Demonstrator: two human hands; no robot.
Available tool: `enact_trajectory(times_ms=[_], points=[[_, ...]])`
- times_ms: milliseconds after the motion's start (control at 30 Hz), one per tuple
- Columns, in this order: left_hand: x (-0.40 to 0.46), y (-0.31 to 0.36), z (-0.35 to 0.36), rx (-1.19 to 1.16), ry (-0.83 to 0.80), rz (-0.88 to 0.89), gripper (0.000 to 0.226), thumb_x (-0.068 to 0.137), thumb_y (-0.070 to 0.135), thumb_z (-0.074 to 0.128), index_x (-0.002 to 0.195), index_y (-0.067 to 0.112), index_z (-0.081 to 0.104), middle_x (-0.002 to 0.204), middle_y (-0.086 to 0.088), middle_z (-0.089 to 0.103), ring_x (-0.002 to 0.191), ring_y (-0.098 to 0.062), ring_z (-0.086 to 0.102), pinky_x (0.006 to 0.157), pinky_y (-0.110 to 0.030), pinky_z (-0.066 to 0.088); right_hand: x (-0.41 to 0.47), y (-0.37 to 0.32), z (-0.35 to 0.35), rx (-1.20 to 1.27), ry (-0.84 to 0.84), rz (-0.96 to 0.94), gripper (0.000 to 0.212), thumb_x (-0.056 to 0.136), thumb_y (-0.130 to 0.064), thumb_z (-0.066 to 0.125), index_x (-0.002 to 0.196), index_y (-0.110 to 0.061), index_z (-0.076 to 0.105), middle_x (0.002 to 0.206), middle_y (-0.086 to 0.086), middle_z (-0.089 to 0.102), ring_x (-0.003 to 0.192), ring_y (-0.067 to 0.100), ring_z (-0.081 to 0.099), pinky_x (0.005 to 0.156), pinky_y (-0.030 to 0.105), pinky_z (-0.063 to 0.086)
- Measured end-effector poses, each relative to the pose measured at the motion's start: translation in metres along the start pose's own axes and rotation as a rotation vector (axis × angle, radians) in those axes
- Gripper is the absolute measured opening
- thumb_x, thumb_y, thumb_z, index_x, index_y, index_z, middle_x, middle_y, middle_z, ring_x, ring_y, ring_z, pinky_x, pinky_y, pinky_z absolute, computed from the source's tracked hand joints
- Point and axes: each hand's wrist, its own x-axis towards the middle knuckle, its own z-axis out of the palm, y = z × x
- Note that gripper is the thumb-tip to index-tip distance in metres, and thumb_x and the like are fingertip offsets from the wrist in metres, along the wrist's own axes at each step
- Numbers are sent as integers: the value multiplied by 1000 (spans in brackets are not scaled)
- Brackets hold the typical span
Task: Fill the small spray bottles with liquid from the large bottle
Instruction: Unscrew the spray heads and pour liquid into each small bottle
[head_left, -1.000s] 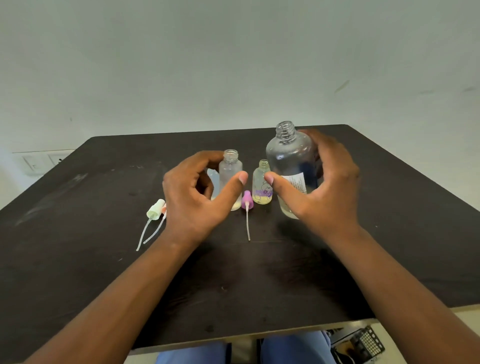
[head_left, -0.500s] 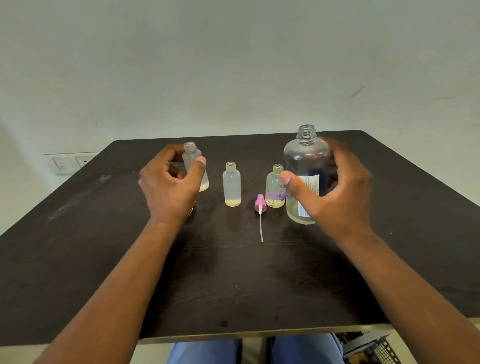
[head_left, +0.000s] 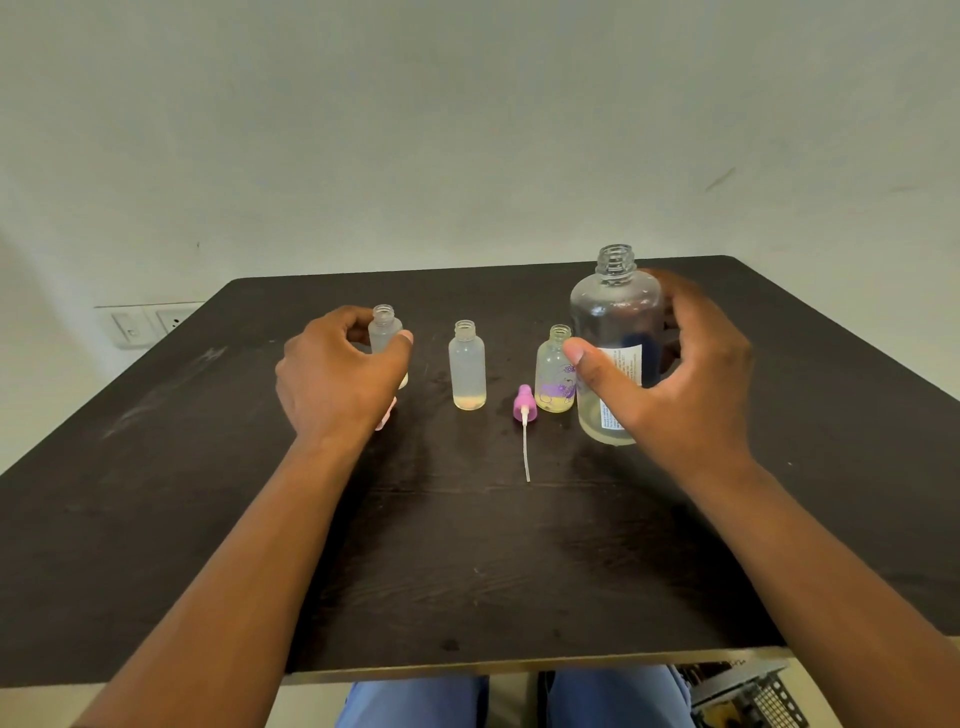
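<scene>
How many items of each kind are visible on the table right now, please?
Small spray bottles, uncapped: 3: one in the left hand at, a frosted one, a purple-printed one
Large clear bottle, gripped by the right hand: 1
Spray tops: 2: purple, pink, mostly hidden
Total: 6

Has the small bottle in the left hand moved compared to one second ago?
Yes. The left hand carried its small bottle leftward, away from the middle small bottle, which it stood beside before.
</scene>
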Motion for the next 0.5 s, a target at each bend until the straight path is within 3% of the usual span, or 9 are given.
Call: enact_trajectory(times_ms=[200, 500], points=[[-3, 2, 0, 111, -53, -51, 26, 84, 53, 69, 101, 33, 76, 85, 14, 68, 90, -21, 69, 75, -32, 46, 0, -1, 0, -3, -4, -4, 65, 81, -65, 79, 123, -17, 68, 111, -4, 73, 98, 21, 70, 82, 45, 60], [-6, 4, -4, 201, -81, -75, 35, 85, 51, 69, 113, 32, 73, 98, 7, 72, 99, -28, 69, 75, -34, 44, -1, 0, 0, -3, -10, 2, 68, 81, -66, 78, 125, -16, 68, 114, -3, 73, 100, 19, 70, 85, 43, 60]])
